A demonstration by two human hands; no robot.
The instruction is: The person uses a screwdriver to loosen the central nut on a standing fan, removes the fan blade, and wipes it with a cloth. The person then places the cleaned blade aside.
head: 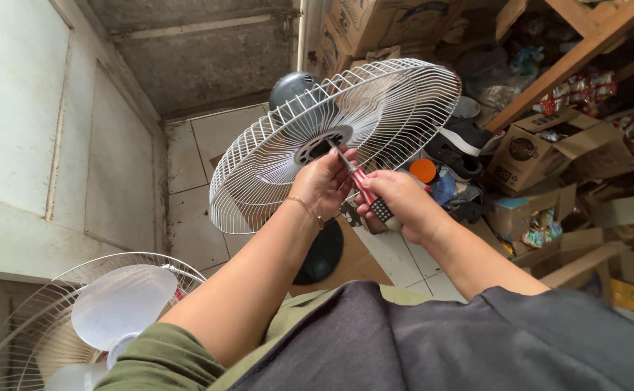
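Hands, two, raised together at the hub of one white round wire fan grille (375, 108). Left hand (324, 181): fingers curled, pinching the metal shaft of one red-and-black-handled screwdriver (364, 190), its tip at the grille's dark centre. Right hand (402, 206): closed around the handle. Behind the grille: one grey motor housing (293, 88). Below the hands: one black round base (324, 253). Lower left: a second fan with translucent blades (118, 304). Right: several cardboard boxes (530, 156).
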